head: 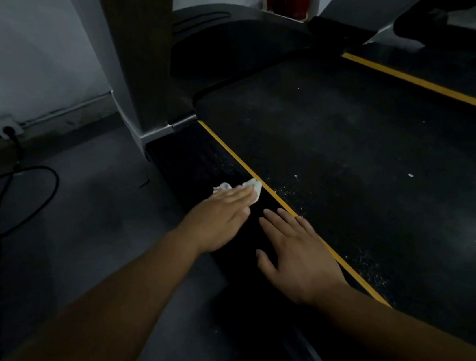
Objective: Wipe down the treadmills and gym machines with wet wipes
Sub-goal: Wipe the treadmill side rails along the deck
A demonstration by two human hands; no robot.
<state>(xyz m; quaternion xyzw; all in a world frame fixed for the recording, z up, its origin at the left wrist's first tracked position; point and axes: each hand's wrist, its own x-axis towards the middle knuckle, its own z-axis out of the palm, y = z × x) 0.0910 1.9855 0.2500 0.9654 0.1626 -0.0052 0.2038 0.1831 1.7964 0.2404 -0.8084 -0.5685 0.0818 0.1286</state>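
Our left hand (220,217) lies flat with fingers straight, pressing the white wet wipe (254,188) onto the treadmill's black side rail (195,161), just beside the yellow stripe (235,156). Our right hand (298,254) rests flat and open on the same rail, nearer to us, holding nothing. The speckled belt (365,169) lies to the right. A black cable (50,187) lies on the floor at left.

head-worn view, facing down, near treadmill (351,180)
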